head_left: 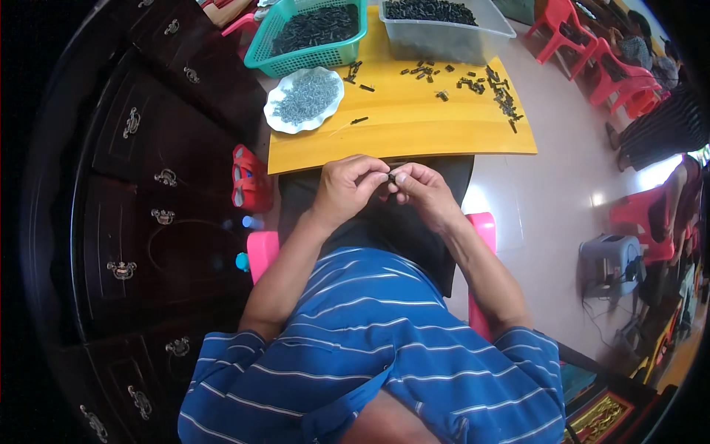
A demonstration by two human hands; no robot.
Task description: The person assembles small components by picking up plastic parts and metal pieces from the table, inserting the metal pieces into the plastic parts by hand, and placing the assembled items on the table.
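My left hand (351, 185) and my right hand (424, 191) meet above my lap, just short of the table's near edge. Between their fingertips is a small black part (392, 177), pinched from both sides; its exact kind is too small to make out. On the yellow table (414, 133) lie loose black parts (503, 96), mostly toward the right, and a single one (359, 120) nearer to me. A white scalloped plate (276, 122) at the table's left bears a heap of small, clear or silvery pieces (309, 96).
A green plastic basket (310, 61) and a translucent bin (444, 46), both full of black parts, stand at the table's far side. Dark drawers (148, 185) line the left. A red bag (250, 181) is on the floor. Pink chairs (566, 33) and other people are at right.
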